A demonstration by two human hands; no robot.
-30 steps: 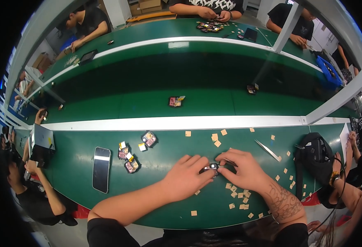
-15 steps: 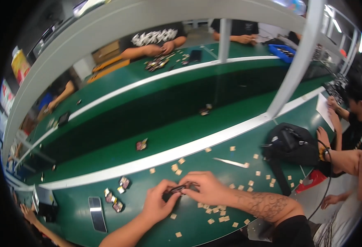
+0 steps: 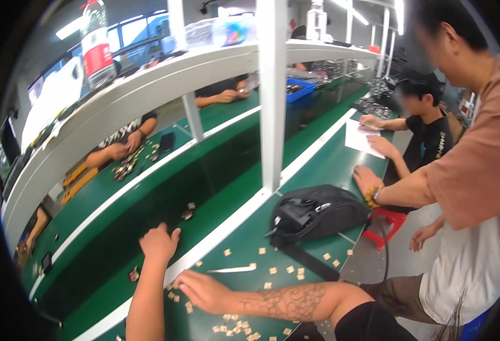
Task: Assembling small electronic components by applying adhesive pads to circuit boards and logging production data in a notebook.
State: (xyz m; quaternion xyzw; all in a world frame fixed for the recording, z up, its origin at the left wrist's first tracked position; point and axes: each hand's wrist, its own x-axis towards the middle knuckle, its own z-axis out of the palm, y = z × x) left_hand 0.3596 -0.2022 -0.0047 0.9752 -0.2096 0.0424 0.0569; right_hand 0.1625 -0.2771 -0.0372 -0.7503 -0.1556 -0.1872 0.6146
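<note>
Head view: along the lower edge, thin, matte tan squares (image 3: 238, 325) with crisp corners scatter over the smooth green tabletop (image 3: 244, 253); more than twenty show, some overlapping. Lower centre, the right hand (image 3: 201, 290) is loosely curled just beside some squares; whether it pinches anything cannot be told. Farther left, the left hand (image 3: 160, 243) reaches past a straight white rail (image 3: 218, 232) over a glossy green belt (image 3: 233, 196), thumb apart from the bunched fingers. Their tips are hidden, so whether they grip something cannot be told.

Two small, blocky dark parts with paler patches lie on the belt near that arm: one part (image 3: 134, 274) at lower left, the other (image 3: 188, 211) slightly left of centre. Back on the tabletop, one slender white tool (image 3: 231, 269) lies right of the hands. Beyond it, right of centre, sits one soft black fabric bag (image 3: 318, 213) with a wide strap.

Farther off, at right, one flat white sheet (image 3: 364, 138) lies under a co-worker's hands (image 3: 382, 146). Upper centre holds one blue plastic tray (image 3: 299, 91); two clear plastic bottles (image 3: 96, 42) stand along the top.
</note>
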